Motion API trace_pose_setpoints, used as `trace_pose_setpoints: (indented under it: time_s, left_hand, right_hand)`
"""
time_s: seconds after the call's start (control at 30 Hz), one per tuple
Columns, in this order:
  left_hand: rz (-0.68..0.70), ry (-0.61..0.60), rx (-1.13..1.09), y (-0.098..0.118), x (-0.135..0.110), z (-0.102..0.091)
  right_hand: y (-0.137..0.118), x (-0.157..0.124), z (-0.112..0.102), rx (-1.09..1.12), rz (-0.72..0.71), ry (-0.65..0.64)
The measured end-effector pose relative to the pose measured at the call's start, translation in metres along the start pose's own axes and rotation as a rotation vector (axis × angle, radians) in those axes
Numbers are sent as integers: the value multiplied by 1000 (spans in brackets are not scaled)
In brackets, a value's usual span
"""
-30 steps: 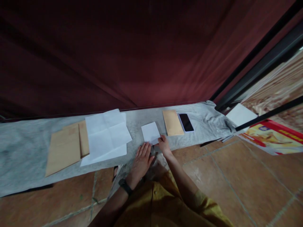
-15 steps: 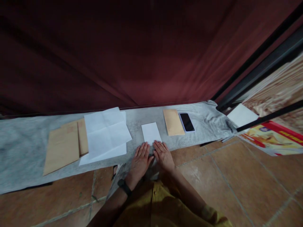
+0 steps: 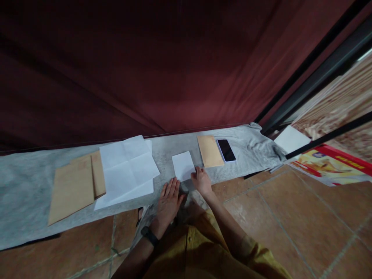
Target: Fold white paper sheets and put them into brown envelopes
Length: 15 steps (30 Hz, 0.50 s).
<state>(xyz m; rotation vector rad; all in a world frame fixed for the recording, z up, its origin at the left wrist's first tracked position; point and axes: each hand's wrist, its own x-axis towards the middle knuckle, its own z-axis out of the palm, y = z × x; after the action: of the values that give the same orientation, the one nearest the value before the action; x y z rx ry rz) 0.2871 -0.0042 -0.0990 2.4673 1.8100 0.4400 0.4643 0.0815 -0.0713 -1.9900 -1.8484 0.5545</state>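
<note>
A small folded white paper (image 3: 183,165) lies on the grey cloth (image 3: 29,182) in front of me. My right hand (image 3: 201,181) rests at its near right corner, fingers curled and touching the paper's edge. My left hand (image 3: 168,200) lies flat on the cloth just below the paper's near left corner, fingers stretched out, a dark watch on its wrist. Neither hand has lifted anything.
Large creased white sheets (image 3: 126,170) lie to the left over brown envelopes (image 3: 74,186). A brown envelope (image 3: 209,151) and a dark phone (image 3: 226,150) sit to the right. A dark red curtain hangs behind. White paper (image 3: 291,139) and a printed poster (image 3: 328,164) lie far right.
Half a second ago both hands lay flat side by side below the paper. Now my right hand has moved up to the paper's near right corner and curled; the left slid slightly down-left.
</note>
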Motion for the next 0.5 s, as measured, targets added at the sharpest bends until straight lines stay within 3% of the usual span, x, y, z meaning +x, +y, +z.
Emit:
trace_pose_setpoints:
  time_s: [0.1, 0.23, 0.4, 0.5]
  left_hand:
    - [-10, 11, -12, -2, 2, -3]
    - [-30, 30, -31, -2, 5, -8]
    - [-30, 55, -84, -3, 5, -9]
    - [-89, 97, -167, -6, 4, -7]
  right_hand:
    - [-3, 15, 0, 273, 136, -104]
    - [3, 23, -5, 522, 155, -197]
    - [3, 18, -10, 675, 165, -203]
    - [-3, 11, -17, 680, 90, -95]
